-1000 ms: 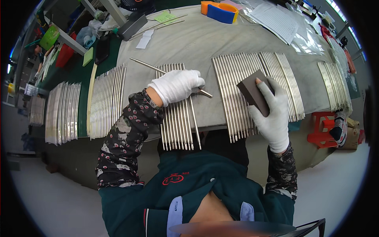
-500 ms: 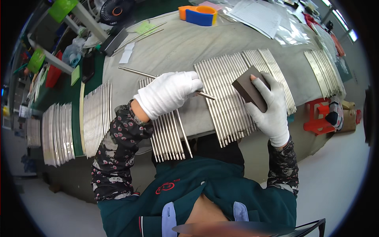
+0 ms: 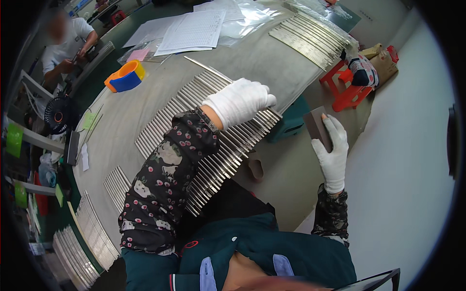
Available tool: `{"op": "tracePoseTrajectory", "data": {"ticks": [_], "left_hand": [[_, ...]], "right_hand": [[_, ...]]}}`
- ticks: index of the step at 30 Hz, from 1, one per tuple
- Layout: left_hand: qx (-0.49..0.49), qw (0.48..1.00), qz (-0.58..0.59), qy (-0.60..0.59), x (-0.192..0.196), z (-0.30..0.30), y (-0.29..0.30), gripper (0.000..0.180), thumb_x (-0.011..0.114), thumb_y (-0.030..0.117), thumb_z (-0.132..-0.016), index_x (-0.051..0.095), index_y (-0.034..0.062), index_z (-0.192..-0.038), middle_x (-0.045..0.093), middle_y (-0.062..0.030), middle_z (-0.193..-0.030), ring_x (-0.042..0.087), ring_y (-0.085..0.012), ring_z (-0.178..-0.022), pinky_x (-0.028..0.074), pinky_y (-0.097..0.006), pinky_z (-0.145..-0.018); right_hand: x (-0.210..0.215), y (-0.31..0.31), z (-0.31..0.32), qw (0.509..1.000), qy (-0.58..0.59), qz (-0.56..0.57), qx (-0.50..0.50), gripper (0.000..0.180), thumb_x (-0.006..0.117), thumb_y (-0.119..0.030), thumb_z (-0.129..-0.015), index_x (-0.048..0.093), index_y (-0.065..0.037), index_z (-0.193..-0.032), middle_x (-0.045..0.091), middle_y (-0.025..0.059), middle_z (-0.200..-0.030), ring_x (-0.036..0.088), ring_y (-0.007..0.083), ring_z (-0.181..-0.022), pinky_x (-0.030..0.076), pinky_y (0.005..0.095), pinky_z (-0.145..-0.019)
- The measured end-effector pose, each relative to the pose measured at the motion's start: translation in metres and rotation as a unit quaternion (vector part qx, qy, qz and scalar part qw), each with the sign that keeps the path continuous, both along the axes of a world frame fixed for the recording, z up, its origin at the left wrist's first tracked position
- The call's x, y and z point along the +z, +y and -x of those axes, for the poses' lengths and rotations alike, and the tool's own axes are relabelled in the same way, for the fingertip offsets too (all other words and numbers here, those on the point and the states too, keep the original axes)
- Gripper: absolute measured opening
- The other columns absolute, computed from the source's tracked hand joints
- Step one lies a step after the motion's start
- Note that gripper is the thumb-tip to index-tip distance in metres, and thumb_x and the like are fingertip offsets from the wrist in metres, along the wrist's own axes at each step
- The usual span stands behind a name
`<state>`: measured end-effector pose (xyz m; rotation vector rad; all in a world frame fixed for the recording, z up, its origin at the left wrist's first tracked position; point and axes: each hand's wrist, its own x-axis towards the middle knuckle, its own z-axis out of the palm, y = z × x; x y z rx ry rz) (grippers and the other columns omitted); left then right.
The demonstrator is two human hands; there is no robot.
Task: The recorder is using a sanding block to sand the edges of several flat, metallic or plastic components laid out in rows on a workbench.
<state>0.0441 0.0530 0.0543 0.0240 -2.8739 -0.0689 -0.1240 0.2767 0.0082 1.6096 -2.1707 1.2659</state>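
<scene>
My left hand (image 3: 241, 103), in a white glove, is closed around a thin metal rod (image 3: 206, 68) at the right end of a long row of similar rods (image 3: 170, 118). The held rod lies along that end, and its middle is hidden under the glove. Off the table's edge to the right, my right hand (image 3: 332, 157) grips a dark brown rectangular block (image 3: 318, 127) between thumb and fingers. A fingertip shows bare through this glove.
Further rod bundles lie at the far right (image 3: 310, 40) and the left (image 3: 94, 228). An orange-and-blue tape dispenser (image 3: 126, 77) and paper sheets (image 3: 191, 30) sit on the grey table. Beyond the right edge stand a red stool (image 3: 342, 89) and a green stool (image 3: 290, 121). A person (image 3: 68, 48) sits at the far left.
The view has swung to the right. My left hand has carried the rod to the right end of the row. My right hand and the block have moved from above the rods to beyond the table edge.
</scene>
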Motion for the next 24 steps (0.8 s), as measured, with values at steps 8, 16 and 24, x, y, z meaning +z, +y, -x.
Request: {"op": "tracePoseTrajectory", "data": {"ticks": [8, 16, 24], "left_hand": [[-0.015, 0.986, -0.160, 0.036, -0.064, 0.058, -0.024, 0.011, 0.063, 0.013, -0.084, 0.063, 0.0118, -0.094, 0.063, -0.0090, -0.089, 0.063, -0.0309, -0.088, 0.051, -0.041, -0.075], [0.002, 0.977, -0.209, 0.042, -0.065, 0.061, -0.027, 0.009, 0.064, 0.015, -0.084, 0.063, 0.0112, -0.092, 0.064, -0.0078, -0.087, 0.063, -0.0299, -0.084, 0.050, -0.040, -0.074], [0.012, 0.972, -0.235, 0.011, -0.065, 0.064, -0.028, 0.010, 0.064, 0.017, -0.084, 0.063, 0.0111, -0.093, 0.065, -0.0086, -0.088, 0.063, -0.0305, -0.089, 0.049, -0.041, -0.078]], "right_hand": [[-0.020, -0.005, 0.021, 0.999, 0.028, -0.038, -0.017, 0.058, 0.074, -0.014, -0.069, 0.059, -0.006, -0.124, 0.052, 0.0168, -0.126, 0.051, 0.0332, -0.110, 0.043, 0.0418, -0.095], [-0.001, -0.035, 0.046, 0.991, 0.109, -0.070, 0.024, 0.058, 0.075, -0.017, -0.066, 0.061, -0.008, -0.122, 0.052, 0.0192, -0.123, 0.052, 0.0353, -0.103, 0.044, 0.0428, -0.092], [0.029, -0.067, 0.074, 0.942, 0.302, -0.144, -0.030, 0.050, 0.076, -0.018, -0.062, 0.068, -0.013, -0.111, 0.057, 0.0182, -0.116, 0.054, 0.0335, -0.097, 0.044, 0.0414, -0.080]]}}
